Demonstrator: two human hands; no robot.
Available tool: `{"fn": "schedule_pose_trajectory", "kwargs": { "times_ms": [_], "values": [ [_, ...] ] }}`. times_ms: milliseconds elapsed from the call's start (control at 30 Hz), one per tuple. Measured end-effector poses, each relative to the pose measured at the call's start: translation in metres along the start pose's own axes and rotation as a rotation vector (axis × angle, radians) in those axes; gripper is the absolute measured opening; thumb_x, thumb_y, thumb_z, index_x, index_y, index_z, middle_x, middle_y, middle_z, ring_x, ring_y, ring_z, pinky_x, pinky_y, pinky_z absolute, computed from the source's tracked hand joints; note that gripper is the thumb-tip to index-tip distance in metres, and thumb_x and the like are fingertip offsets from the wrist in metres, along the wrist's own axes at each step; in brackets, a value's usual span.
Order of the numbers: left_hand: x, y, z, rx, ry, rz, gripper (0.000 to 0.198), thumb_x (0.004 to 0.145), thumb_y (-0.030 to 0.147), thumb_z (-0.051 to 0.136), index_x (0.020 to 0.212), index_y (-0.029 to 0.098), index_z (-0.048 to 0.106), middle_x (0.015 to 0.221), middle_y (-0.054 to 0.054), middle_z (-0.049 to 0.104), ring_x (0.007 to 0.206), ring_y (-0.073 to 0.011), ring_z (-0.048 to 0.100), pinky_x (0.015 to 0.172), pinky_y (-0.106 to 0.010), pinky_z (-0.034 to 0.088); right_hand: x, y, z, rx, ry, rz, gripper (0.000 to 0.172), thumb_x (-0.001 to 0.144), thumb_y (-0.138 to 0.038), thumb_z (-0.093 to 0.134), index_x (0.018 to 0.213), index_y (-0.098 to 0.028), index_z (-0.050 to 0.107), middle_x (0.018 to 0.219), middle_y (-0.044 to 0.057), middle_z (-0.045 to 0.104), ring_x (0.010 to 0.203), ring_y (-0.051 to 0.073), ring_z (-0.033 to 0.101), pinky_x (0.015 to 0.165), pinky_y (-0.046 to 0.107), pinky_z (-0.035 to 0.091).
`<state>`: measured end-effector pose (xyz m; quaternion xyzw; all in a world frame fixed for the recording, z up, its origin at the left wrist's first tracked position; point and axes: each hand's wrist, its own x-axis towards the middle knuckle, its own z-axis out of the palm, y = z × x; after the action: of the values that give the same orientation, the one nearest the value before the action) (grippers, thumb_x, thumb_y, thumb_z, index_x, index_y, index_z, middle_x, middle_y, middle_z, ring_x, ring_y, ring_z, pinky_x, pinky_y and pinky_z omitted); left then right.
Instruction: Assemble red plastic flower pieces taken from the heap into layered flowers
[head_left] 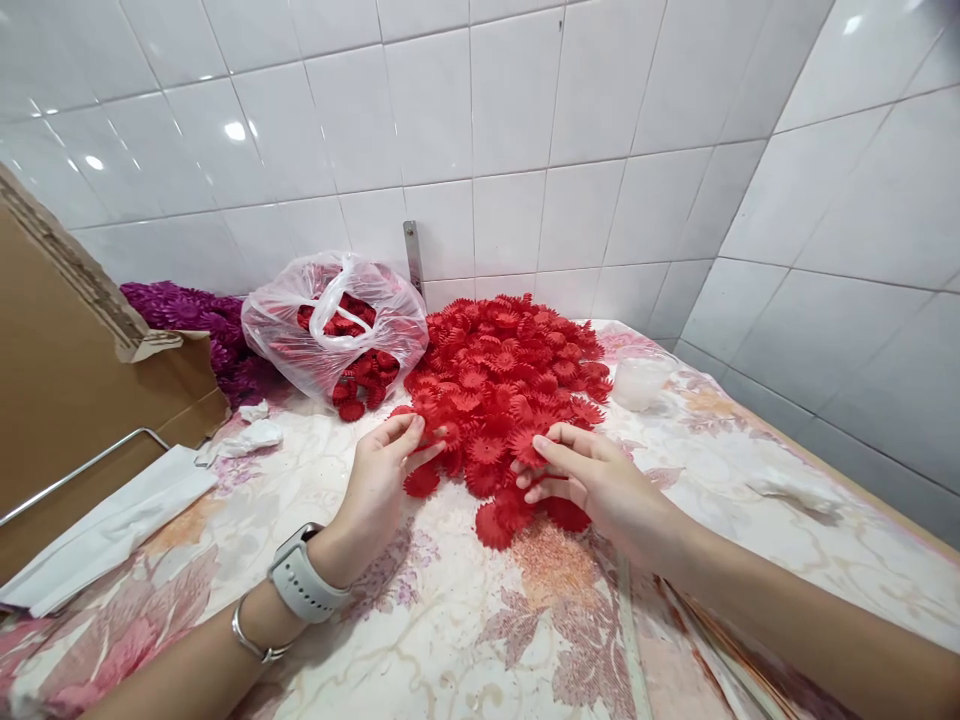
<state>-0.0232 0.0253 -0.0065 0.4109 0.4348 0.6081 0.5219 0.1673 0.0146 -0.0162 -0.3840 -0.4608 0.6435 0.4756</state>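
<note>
A heap of red artificial flower pieces [510,370] with fringed edges lies on the flowered tablecloth. At its front left is my left hand [379,475], thumb and forefinger pressed together. Red shows behind those fingertips, but I cannot make out what they hold. My right hand [596,480], at the heap's front right, pinches a red flower piece [527,445] between thumb and fingers. Several loose flower pieces [493,524] lie flat just below and between the hands.
A tied clear plastic bag [277,310] of red pieces stands left of the heap, purple flowers [176,305] behind it. A cardboard box [67,370] is at far left. A translucent cup [641,382] stands right. Thin sticks [724,650] lie under my right forearm. Tiled wall [510,90] behind.
</note>
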Motion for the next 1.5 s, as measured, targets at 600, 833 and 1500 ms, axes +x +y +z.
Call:
{"fn": "schedule_pose_trajectory", "kwargs": {
  "times_ms": [600, 833, 1500],
  "values": [
    [-0.018, -0.001, 0.005, 0.686, -0.235, 0.525, 0.009, 0.080, 0.023, 0.055, 0.085, 0.020, 0.062, 0.091, -0.002, 0.059, 0.088, -0.0157, 0.055, 0.080, -0.027, 0.042, -0.003, 0.003, 0.000, -0.078, -0.103, 0.062, 0.019, 0.068, -0.031, 0.069, 0.064, -0.014, 0.061, 0.065, 0.000, 0.058, 0.055, 0.009, 0.054, 0.054, 0.022, 0.044],
    [-0.029, -0.014, 0.012, 0.427, -0.424, 0.168, 0.011, 0.077, 0.025, 0.060, 0.084, 0.019, 0.055, 0.086, -0.001, 0.062, 0.080, -0.0142, 0.061, 0.072, -0.025, 0.049, -0.005, 0.004, 0.007, -0.054, -0.105, 0.061, 0.022, 0.061, -0.033, 0.074, 0.061, -0.014, 0.063, 0.055, -0.001, 0.060, 0.052, 0.009, 0.055, 0.054, 0.022, 0.043],
    [-0.029, -0.008, 0.013, 0.583, -0.409, 0.273, 0.010, 0.075, 0.018, 0.059, 0.066, 0.016, 0.065, 0.089, -0.005, 0.061, 0.080, -0.0141, 0.058, 0.068, -0.022, 0.046, -0.003, 0.003, 0.004, -0.132, -0.223, 0.138, 0.031, 0.058, -0.038, 0.075, 0.059, -0.014, 0.057, 0.057, 0.002, 0.064, 0.049, 0.009, 0.056, 0.049, 0.020, 0.042]
  ]
}}
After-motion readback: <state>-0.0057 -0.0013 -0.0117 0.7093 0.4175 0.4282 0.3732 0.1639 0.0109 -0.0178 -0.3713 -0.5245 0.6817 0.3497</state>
